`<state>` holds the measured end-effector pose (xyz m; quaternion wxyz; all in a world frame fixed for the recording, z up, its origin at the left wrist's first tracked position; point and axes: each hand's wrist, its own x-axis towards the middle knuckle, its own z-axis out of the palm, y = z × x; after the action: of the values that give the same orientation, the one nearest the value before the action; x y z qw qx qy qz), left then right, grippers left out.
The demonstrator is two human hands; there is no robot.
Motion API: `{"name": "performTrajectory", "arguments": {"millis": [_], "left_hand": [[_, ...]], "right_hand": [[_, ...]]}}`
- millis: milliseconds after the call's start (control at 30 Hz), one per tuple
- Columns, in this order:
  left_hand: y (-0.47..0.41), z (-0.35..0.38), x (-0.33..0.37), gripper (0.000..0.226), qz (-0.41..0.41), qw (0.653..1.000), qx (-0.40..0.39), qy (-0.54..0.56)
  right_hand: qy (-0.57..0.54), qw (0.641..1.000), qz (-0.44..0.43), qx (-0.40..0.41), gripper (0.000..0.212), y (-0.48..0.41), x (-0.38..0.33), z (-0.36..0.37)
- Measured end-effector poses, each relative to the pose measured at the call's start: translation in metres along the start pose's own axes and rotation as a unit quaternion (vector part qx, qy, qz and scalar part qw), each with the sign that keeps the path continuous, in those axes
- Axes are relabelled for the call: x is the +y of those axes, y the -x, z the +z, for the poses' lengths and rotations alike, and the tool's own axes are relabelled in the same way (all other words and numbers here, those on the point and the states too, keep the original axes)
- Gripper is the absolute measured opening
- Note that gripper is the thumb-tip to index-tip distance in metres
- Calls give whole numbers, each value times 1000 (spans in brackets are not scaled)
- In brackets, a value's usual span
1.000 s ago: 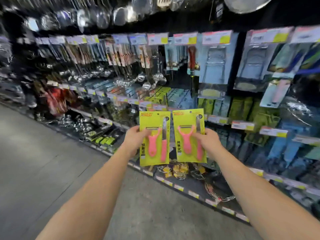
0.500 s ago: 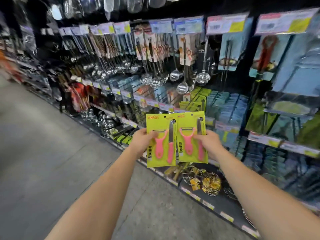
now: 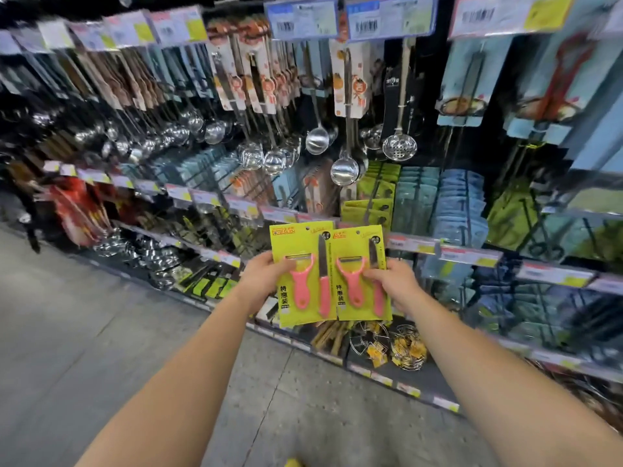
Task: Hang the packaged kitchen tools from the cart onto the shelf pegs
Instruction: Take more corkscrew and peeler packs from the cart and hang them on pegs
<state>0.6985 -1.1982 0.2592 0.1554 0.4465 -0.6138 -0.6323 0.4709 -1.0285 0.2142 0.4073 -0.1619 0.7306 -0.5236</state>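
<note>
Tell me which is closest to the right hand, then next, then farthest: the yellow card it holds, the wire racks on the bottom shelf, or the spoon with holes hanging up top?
1. Yellow card: held in the right hand.
2. Wire racks: just below, bottom shelf.
3. Spoon with holes: hanging high above.

Store shelf [image 3: 414, 244] of kitchen tools over a grey floor [image 3: 84, 348].

Hung in rows from pegs: steel ladles [image 3: 317, 138] and a skimmer [image 3: 399, 146] up high, yellow-green packs [image 3: 374, 197] and blue packs [image 3: 455, 200] lower down, price tags [image 3: 303, 18] clipped along the rails. Resting on the bottom ledge: wire racks [image 3: 387, 342] with yellow labels beside a bundle of wooden sticks [image 3: 328, 335]. Left end blurred, red packets [image 3: 72, 203] just visible.
</note>
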Motion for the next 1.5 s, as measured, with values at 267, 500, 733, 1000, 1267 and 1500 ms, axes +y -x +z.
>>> {"name": "performTrajectory", "arguments": {"millis": [267,500,733,1000,1267,1500], "left_hand": [[-38,-34,1,52,-7,992,-114,-44],[-72,-47,-19,50,-12,985,-165,-47],[-64,-42,-21,45,-42,985,-163,-49],[-71,-31,-35,16,-63,988,-140,-35],[-71,-27,-32,21,-68,987,-140,-37],[-71,-26,-34,50,-74,987,-140,-41]], "right_hand": [[-29,993,42,106,14,15,25,31],[-63,984,70,154,8,15,35,52],[-69,978,81,182,13,0,41,59],[-104,981,76,148,25,-14,51,48],[-139,977,67,147,26,-21,49,45],[-173,973,55,142,19,-30,41,46]]}}
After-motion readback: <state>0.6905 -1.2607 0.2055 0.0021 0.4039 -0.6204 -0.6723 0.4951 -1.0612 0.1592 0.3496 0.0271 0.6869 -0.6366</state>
